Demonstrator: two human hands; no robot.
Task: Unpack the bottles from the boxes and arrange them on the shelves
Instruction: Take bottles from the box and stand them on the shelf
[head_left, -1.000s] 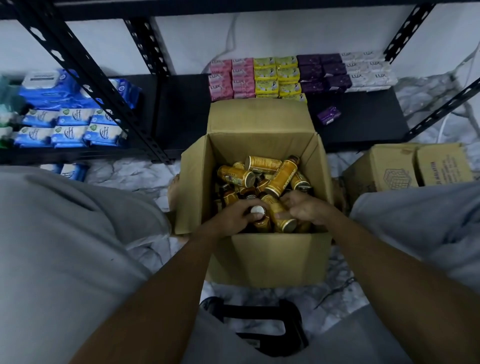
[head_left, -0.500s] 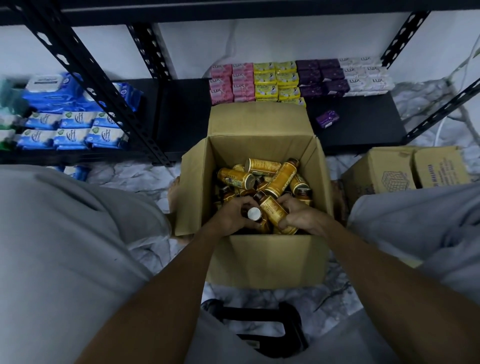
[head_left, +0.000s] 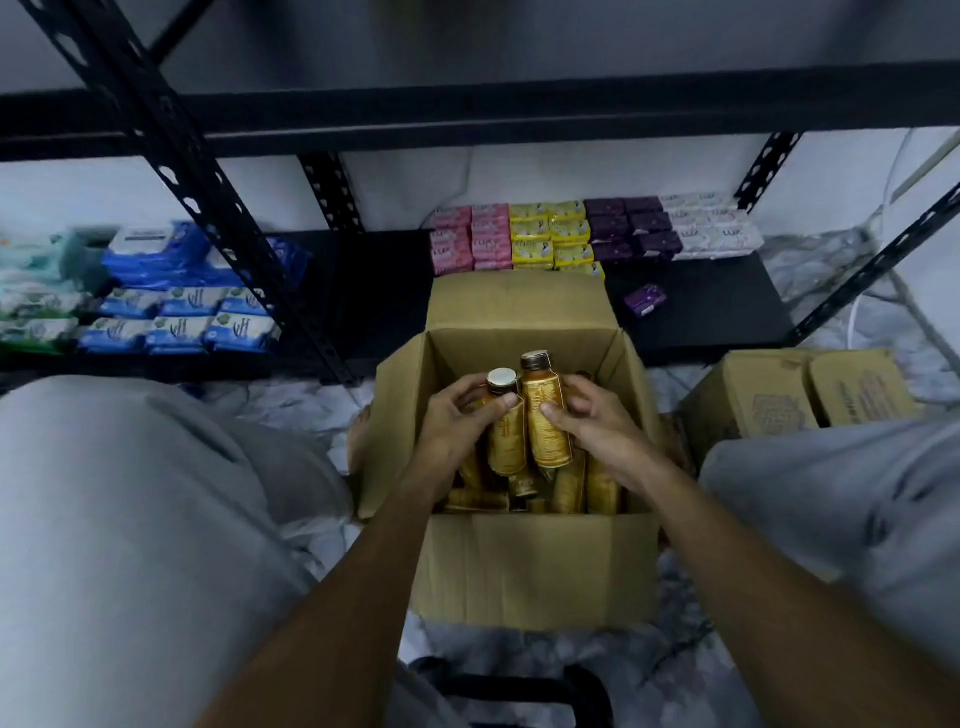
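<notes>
An open cardboard box (head_left: 535, 566) stands on the floor between my knees, with several golden bottles (head_left: 602, 488) lying inside. My left hand (head_left: 457, 421) grips one golden bottle (head_left: 506, 441) with a pale cap, held upright above the box. Beside it, my right hand (head_left: 592, 421) grips a second golden bottle (head_left: 545, 415), also upright and a little higher. The two bottles touch side by side. A black shelf (head_left: 701, 312) runs just behind the box.
Stacked soap packs (head_left: 566, 234) in pink, yellow, purple and white sit at the shelf's back; one purple pack (head_left: 647, 300) lies loose. Blue wipe packs (head_left: 176, 312) fill the left shelf. Two closed cartons (head_left: 810, 395) stand at the right. Black uprights (head_left: 208, 197) cross the left.
Both hands have lifted out of the pile, each raising a bottle upright above the box. The view has tilted up, showing an upper shelf beam.
</notes>
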